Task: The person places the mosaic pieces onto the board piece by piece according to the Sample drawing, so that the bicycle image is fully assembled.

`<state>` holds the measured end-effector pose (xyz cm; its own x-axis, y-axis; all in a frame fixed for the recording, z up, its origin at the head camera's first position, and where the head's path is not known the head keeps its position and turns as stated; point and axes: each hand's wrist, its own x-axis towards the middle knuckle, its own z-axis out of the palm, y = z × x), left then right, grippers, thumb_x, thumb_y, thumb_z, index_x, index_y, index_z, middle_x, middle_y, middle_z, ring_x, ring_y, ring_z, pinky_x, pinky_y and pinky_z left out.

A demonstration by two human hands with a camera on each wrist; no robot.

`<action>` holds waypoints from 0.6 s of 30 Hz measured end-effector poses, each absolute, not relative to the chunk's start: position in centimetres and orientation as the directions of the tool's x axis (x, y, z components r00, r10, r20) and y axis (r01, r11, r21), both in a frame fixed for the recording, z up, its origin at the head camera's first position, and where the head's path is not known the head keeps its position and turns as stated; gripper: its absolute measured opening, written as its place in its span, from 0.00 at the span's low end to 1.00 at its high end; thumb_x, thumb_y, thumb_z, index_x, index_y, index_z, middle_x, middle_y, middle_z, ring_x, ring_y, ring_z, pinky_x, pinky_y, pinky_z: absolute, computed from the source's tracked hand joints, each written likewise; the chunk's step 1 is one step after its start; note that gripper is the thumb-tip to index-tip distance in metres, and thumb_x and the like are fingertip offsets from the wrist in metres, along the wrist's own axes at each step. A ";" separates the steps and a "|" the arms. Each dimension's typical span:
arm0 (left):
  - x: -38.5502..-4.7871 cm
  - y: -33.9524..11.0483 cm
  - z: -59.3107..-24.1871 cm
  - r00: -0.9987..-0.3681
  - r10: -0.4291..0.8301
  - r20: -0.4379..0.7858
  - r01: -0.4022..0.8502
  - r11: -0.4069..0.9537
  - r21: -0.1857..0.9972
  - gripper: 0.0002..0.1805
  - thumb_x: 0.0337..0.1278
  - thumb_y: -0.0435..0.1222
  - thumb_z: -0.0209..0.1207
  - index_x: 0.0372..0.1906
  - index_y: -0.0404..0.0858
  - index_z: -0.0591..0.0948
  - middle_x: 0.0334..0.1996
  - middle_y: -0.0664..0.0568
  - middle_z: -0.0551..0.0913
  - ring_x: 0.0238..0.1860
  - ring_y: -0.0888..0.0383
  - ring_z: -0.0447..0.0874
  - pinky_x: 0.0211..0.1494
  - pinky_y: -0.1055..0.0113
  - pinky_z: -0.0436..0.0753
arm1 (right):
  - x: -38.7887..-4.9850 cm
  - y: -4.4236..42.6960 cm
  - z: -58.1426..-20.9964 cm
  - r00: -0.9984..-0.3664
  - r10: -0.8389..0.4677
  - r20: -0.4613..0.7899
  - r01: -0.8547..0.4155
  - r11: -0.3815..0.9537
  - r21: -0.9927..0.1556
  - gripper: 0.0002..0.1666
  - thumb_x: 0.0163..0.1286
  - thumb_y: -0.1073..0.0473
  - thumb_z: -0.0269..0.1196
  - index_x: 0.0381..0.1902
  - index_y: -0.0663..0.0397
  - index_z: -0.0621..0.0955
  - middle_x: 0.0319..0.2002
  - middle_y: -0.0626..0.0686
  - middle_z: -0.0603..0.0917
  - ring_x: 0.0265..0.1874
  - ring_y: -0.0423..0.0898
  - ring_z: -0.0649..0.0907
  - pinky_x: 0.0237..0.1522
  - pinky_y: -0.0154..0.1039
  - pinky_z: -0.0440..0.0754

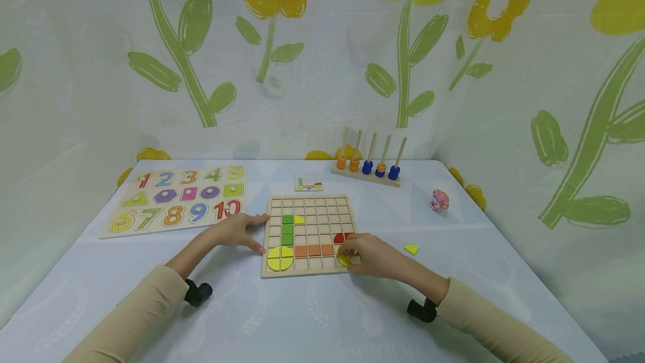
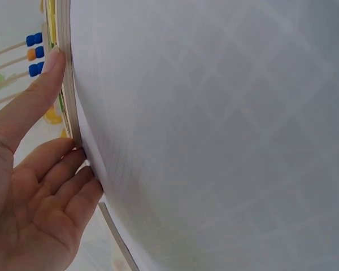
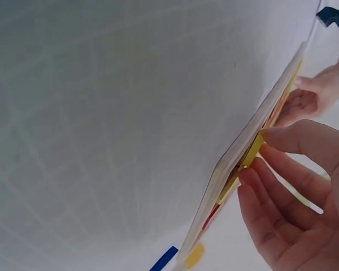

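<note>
A wooden grid board (image 1: pixel 325 206) lies on the table, holding green squares (image 1: pixel 288 229), orange squares (image 1: pixel 314 250), yellow quarter-circle pieces (image 1: pixel 280 259) and red pieces (image 1: pixel 341 237). My left hand (image 1: pixel 235 232) touches the board's left edge, its thumb and fingertips against the side in the left wrist view. At the board's lower right corner, my right hand (image 1: pixel 372 255) pinches a yellow quarter-circle piece (image 3: pixel 252 151) between thumb and fingers, at the board's surface. The hand partly hides that corner in the head view. A loose yellow quarter-circle piece (image 1: pixel 411 249) lies right of the right hand.
A small pattern card (image 1: pixel 308 182) lies behind the board. The number-and-shape puzzle (image 1: pixel 181 198) is at the left, and a peg stand with orange and blue beads (image 1: pixel 370 174) at the back. A pink toy figure (image 1: pixel 439 200) sits far right.
</note>
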<state>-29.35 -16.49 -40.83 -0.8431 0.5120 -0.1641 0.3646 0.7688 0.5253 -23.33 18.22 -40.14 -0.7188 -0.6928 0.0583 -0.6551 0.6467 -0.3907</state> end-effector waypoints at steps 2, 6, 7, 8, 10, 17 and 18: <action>-29.3 -16.5 -40.8 -0.844 0.509 -0.166 0.361 0.770 0.526 0.51 0.41 0.50 0.74 0.71 0.36 0.64 0.69 0.38 0.63 0.69 0.37 0.58 0.67 0.42 0.63 | -23.4 18.2 -40.2 -0.721 -0.691 0.063 -0.655 0.648 -0.388 0.11 0.55 0.68 0.68 0.38 0.54 0.85 0.36 0.47 0.84 0.34 0.40 0.81 0.38 0.30 0.81; -29.3 -16.5 -40.8 -0.846 0.507 -0.165 0.359 0.771 0.526 0.51 0.41 0.49 0.74 0.71 0.36 0.64 0.69 0.38 0.63 0.70 0.37 0.58 0.67 0.42 0.62 | -23.4 18.1 -40.3 -0.719 -0.692 0.073 -0.658 0.642 -0.395 0.10 0.56 0.68 0.68 0.37 0.54 0.86 0.35 0.47 0.83 0.33 0.40 0.81 0.37 0.31 0.82; -29.3 -16.4 -40.8 -0.846 0.508 -0.164 0.360 0.770 0.526 0.51 0.41 0.49 0.74 0.71 0.36 0.64 0.69 0.38 0.63 0.70 0.37 0.58 0.67 0.42 0.63 | -23.5 18.1 -40.3 -0.717 -0.693 0.075 -0.659 0.638 -0.398 0.10 0.57 0.68 0.68 0.37 0.55 0.86 0.35 0.47 0.83 0.33 0.40 0.81 0.36 0.31 0.82; -29.3 -16.4 -40.8 -0.845 0.509 -0.163 0.361 0.769 0.527 0.51 0.41 0.49 0.74 0.71 0.36 0.64 0.69 0.38 0.63 0.70 0.37 0.58 0.67 0.42 0.63 | -23.5 18.1 -40.3 -0.716 -0.694 0.076 -0.659 0.636 -0.401 0.09 0.57 0.68 0.68 0.37 0.55 0.86 0.34 0.47 0.83 0.32 0.40 0.81 0.36 0.31 0.82; -29.3 -16.4 -40.8 -0.844 0.511 -0.161 0.364 0.767 0.528 0.51 0.41 0.49 0.74 0.71 0.36 0.65 0.69 0.38 0.63 0.70 0.37 0.58 0.67 0.42 0.63 | -23.5 18.0 -40.3 -0.716 -0.694 0.078 -0.659 0.635 -0.403 0.09 0.57 0.68 0.68 0.37 0.55 0.86 0.34 0.47 0.83 0.32 0.40 0.81 0.36 0.31 0.82; -29.2 -16.5 -40.8 -0.843 0.514 -0.162 0.365 0.765 0.530 0.51 0.41 0.49 0.74 0.71 0.36 0.64 0.69 0.38 0.64 0.70 0.37 0.59 0.67 0.42 0.63 | -23.5 18.0 -40.3 -0.731 -0.677 0.090 -0.651 0.651 -0.390 0.09 0.56 0.68 0.69 0.36 0.54 0.86 0.34 0.47 0.84 0.32 0.37 0.81 0.36 0.28 0.80; -29.2 -16.4 -40.8 -0.843 0.513 -0.162 0.362 0.764 0.533 0.51 0.41 0.49 0.74 0.71 0.36 0.64 0.69 0.38 0.64 0.70 0.38 0.59 0.67 0.43 0.63 | -23.5 18.0 -40.3 -0.734 -0.673 0.091 -0.648 0.654 -0.390 0.09 0.55 0.68 0.69 0.36 0.54 0.86 0.34 0.47 0.84 0.32 0.37 0.80 0.36 0.27 0.80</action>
<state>-29.19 -16.44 -40.79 -0.8430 0.5128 -0.1623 0.3623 0.7644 0.5334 -23.45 18.00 -40.28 -0.7339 -0.6731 0.0913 -0.6484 0.6540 -0.3897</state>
